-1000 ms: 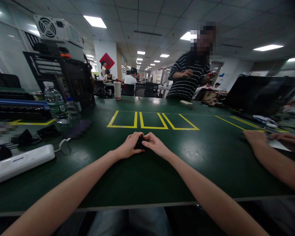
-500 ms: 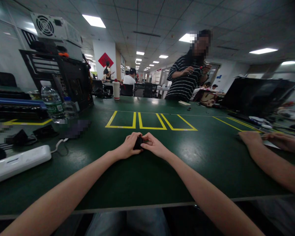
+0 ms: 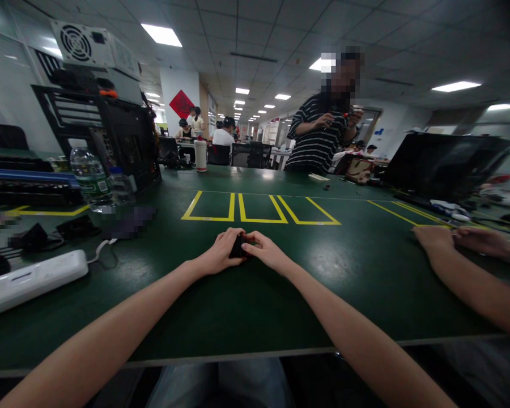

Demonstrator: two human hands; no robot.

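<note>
Both my hands meet on a dark green table [image 3: 246, 306] and pinch a small black object [image 3: 239, 247] between them. My left hand [image 3: 221, 254] curls its fingers round the object's left side. My right hand [image 3: 267, 253] grips its right side with thumb and fingers. The object is mostly hidden by my fingers, so its shape cannot be made out. Just beyond my hands, yellow tape boxes [image 3: 259, 208] are marked on the table.
A white power strip [image 3: 29, 280] with a cable lies at the left, with water bottles [image 3: 91, 178] and black equipment [image 3: 110, 136] behind. A co-worker's forearms [image 3: 467, 266] rest at the right. A person in a striped shirt [image 3: 321, 139] stands across the table. A black laptop lid [image 3: 446, 161] stands far right.
My hands stay together on the black object, with only slight finger shifts. The standing person has raised both hands higher. The view has tilted a little.
</note>
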